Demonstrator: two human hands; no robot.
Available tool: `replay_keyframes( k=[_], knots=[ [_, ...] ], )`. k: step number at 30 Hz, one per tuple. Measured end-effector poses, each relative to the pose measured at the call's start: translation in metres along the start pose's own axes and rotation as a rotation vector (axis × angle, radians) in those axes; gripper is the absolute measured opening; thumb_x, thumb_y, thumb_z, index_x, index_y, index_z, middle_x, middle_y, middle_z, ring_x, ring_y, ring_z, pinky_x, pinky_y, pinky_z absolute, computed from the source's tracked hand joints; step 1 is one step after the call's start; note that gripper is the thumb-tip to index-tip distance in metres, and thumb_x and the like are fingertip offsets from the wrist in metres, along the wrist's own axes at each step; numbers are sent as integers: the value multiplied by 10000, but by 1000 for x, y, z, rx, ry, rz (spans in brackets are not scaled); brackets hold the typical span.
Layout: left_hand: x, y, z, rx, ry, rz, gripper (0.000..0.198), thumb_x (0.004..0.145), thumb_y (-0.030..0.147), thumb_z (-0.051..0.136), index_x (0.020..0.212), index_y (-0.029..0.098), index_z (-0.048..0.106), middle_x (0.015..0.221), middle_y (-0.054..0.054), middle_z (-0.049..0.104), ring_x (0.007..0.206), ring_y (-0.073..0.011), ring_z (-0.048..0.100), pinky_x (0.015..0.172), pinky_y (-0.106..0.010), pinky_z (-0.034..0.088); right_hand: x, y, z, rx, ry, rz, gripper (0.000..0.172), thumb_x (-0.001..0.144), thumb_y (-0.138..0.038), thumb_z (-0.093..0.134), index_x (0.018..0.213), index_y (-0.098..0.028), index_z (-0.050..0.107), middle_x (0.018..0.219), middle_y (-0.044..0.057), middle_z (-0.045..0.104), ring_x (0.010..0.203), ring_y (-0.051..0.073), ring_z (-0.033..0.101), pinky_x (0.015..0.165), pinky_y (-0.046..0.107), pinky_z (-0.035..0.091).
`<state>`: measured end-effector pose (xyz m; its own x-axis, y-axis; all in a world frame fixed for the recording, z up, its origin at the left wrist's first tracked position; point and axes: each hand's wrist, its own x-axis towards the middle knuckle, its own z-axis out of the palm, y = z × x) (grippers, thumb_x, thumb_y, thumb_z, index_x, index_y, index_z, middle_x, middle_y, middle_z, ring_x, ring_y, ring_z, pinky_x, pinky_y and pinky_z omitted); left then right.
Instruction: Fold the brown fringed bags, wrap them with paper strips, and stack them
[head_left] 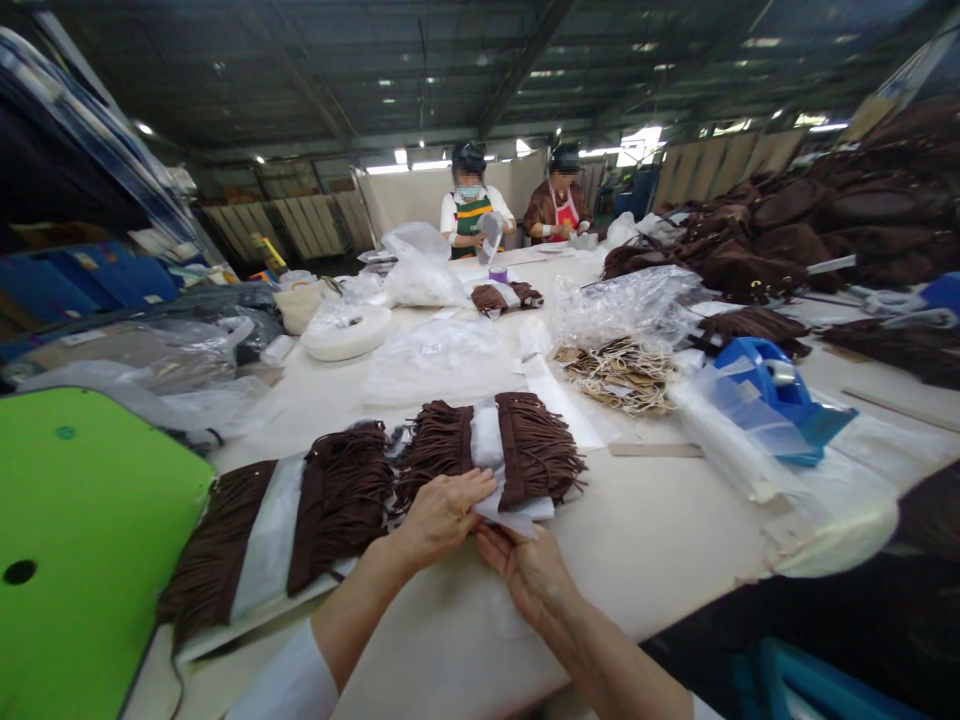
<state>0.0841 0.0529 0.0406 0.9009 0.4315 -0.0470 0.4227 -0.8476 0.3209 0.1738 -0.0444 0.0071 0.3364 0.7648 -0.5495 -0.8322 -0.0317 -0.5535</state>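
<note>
A dark brown fringed piece [536,440] lies flat on the table in front of me, a white strip [485,435] across its middle. At its near edge, my left hand [450,508] presses its fingers onto a thin white sheet [517,515], palm down. From below and to the right, my right hand [525,565] grips the same sheet, its fingertips partly hidden underneath. The two hands nearly touch. Left of them lies another brown fringed piece [349,485] with a white band [268,535] around it.
A blue tape dispenser [765,385] stands at right, beside tangled tags with strings [622,375]. Clear plastic bags [637,305], a white roll [346,330] and heaped brown bags [825,220] lie farther back. A green chair back [90,540] borders the left. Two people [476,215] work across the table.
</note>
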Motion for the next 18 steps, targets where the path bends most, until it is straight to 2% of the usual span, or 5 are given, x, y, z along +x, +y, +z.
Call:
replay_keyframes(
  k=[4,8,10,14,18],
  knots=[
    [-8,-1,17,82,75,56,483,798,119,420,1280,130,449,1367,-122,419,1277,-235,374,1024,-446,339,0,-6,-4,-242,-18,87,192,591,-282,671,667,-120,601,525,44,626,440,134,592,414,217,464],
    [-12,-7,33,277,249,202,471,809,143,462,1276,81,437,1346,-153,441,1247,-267,412,984,-446,394,-13,-18,-29,-466,-81,68,152,635,-271,639,668,-127,605,515,22,593,415,119,557,388,193,415],
    [-12,-10,38,349,345,250,443,813,136,452,1253,83,459,1311,-148,487,1205,-264,465,947,-429,432,-20,-25,-53,-659,-128,-149,112,629,-222,647,710,-147,633,594,23,613,495,123,566,446,202,438],
    [-11,-11,45,367,468,260,427,796,101,418,1217,94,490,1264,-128,541,1168,-246,504,923,-410,451,-25,-34,-92,-1177,-201,-963,272,767,-173,516,1022,-184,612,905,72,622,749,154,583,660,251,493],
    [-11,-11,48,358,499,251,466,769,73,404,1230,102,473,1268,-120,540,1176,-233,496,931,-404,443,-22,-27,-78,-1447,-204,-1296,369,742,-212,593,1105,-159,552,1083,134,558,963,236,538,806,355,468]
  ],
)
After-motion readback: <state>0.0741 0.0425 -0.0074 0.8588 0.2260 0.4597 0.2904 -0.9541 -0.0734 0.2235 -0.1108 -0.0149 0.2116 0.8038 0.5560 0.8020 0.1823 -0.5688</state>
